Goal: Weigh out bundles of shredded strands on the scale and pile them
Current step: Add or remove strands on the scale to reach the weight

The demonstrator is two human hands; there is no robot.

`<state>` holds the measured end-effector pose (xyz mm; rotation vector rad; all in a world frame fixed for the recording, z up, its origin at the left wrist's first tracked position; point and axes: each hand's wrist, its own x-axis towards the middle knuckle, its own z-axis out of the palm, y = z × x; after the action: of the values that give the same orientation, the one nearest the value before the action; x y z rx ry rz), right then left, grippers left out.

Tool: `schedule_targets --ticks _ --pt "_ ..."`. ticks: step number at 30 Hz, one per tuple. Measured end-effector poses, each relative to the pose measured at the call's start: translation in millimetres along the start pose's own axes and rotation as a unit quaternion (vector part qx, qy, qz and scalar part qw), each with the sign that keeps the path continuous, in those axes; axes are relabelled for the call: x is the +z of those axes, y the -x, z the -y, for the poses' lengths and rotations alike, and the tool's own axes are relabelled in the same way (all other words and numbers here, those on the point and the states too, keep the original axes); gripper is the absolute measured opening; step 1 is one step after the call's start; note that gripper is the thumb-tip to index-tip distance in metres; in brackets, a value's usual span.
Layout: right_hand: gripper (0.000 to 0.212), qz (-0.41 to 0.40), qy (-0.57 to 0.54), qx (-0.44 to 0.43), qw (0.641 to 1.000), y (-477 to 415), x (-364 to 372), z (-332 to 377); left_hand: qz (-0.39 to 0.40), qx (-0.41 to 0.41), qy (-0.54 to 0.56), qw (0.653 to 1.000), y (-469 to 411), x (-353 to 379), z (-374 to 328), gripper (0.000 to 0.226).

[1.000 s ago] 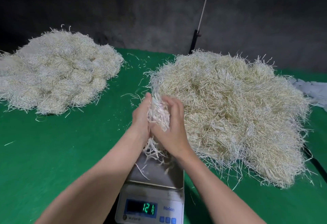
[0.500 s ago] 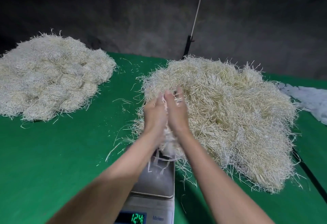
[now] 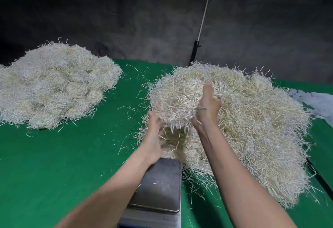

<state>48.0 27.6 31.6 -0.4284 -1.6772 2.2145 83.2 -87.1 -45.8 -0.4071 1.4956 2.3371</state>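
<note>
Both hands hold a bundle of pale shredded strands in the air, over the near left part of the big loose heap. My left hand cups the bundle from below and the left, its fingertips buried in the strands. My right hand grips the bundle's right side with the thumb pointing up. The scale sits near me between my forearms, and its steel plate carries only a few stray bits. Its display is out of view. A pile of rounded bundles lies at the far left.
Green cloth covers the table, with loose strands scattered between the two piles. A pale crumpled sheet lies at the right edge. A white pole on a black stand rises behind the heap against a dark wall.
The bundle has come up off the scale plate and moved forward over the loose heap. My hands have spread apart around it, and the plate is now bare.
</note>
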Motion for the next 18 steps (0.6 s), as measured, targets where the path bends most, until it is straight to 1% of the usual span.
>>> schedule_targets --ticks 1,2,3,4,5,6,7,8,9,10,11,12,13,15,16,17,18 --pt "0.038 0.017 0.013 -0.013 1.000 0.9 1.1 -4.5 0.024 -0.038 0.082 0.996 -1.7 4.6 2.7 0.109" --pt "0.027 0.049 0.053 -0.041 0.997 4.5 0.5 -12.4 0.042 -0.056 0.145 0.987 -3.9 11.6 0.4 0.109" --pt "0.022 0.088 0.142 -0.088 0.982 11.2 -1.5 -25.2 0.036 -0.061 0.186 0.980 -5.2 18.9 -6.5 0.106" --pt "0.028 0.131 0.251 -0.138 0.949 19.5 -6.1 -42.2 0.007 -0.056 0.201 0.978 -7.5 23.4 -15.5 0.097" --pt "0.035 0.167 0.332 -0.188 0.909 31.4 -10.0 -61.6 -0.037 -0.042 0.205 0.977 -12.5 24.2 -24.0 0.088" --pt "0.039 0.193 0.378 -0.228 0.876 46.2 -13.0 -76.6 -0.072 -0.020 0.207 0.975 -18.0 23.2 -31.8 0.078" --pt "0.039 0.202 0.394 -0.263 0.858 57.7 -13.8 -84.2 -0.094 0.006 0.211 0.973 -21.1 22.1 -34.5 0.067" --pt "0.035 0.196 0.394 -0.289 0.850 60.2 -14.0 -85.8 -0.114 0.033 0.201 0.972 -17.5 24.9 -33.5 0.054" --pt "0.028 0.177 0.392 -0.294 0.854 52.8 -13.4 -81.8 -0.130 0.053 0.164 0.976 -12.6 29.8 -27.8 0.041" --pt "0.020 0.144 0.383 -0.257 0.876 38.4 -14.8 -73.6 -0.137 0.063 0.106 0.983 -7.2 36.5 -18.4 0.034" --pt "0.018 0.110 0.358 -0.202 0.905 25.6 -16.2 -63.1 -0.142 0.076 0.052 0.985 -2.0 42.6 -9.9 0.031" --pt "0.024 0.083 0.326 -0.167 0.927 17.4 -17.0 -57.3 -0.145 0.086 0.017 0.986 2.0 47.8 -6.7 0.032" --pt "0.031 0.069 0.301 -0.162 0.937 18.4 -15.8 -56.8 -0.148 0.095 -0.004 0.984 3.8 48.4 -8.7 0.033" --pt "0.036 0.067 0.291 -0.211 0.931 41.4 -6.5 -65.0 -0.163 0.125 -0.027 0.978 0.1 44.0 -28.1 0.028" --pt "0.036 0.081 0.292 -0.226 0.926 49.8 -3.0 -65.3 -0.171 0.137 -0.027 0.975 -1.2 42.5 -35.8 0.026" --pt "0.036 0.088 0.295 -0.225 0.924 48.8 -2.3 -63.6 -0.174 0.138 -0.024 0.975 -4.0 41.8 -35.8 0.026" --pt "0.039 0.089 0.296 -0.206 0.928 38.8 -5.5 -58.8 -0.164 0.124 -0.020 0.978 0.2 44.5 -31.0 0.029"
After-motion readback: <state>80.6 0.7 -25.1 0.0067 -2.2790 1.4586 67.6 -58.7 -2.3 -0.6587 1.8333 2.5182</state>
